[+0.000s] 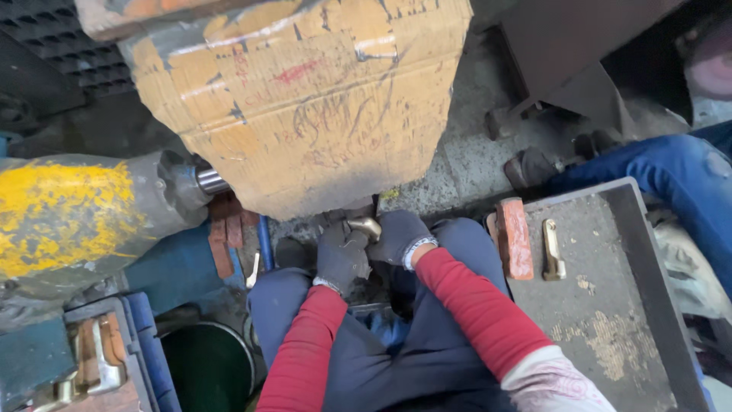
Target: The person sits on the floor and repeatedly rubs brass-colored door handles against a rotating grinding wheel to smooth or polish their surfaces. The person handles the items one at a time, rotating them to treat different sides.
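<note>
Both my hands wear dark grey work gloves, with red sleeves behind them. My left hand (pixel 341 256) and my right hand (pixel 399 235) together grip a small curved brass part (pixel 367 226) just under the lower edge of a large guard wrapped in scuffed cardboard (pixel 305 99). The part's far end is hidden under that guard. My knees in dark blue trousers lie below the hands.
A grey metal tray (pixel 610 320) at the right carries a reddish block (pixel 515 238) and one brass piece (pixel 553 250). A yellow-stained machine housing (pixel 69 214) with a steel shaft sits left. Bottom left are a green bucket (pixel 210 366) and a box of brass parts (pixel 91 366). Another person's blue-trousered leg (pixel 671 175) is at right.
</note>
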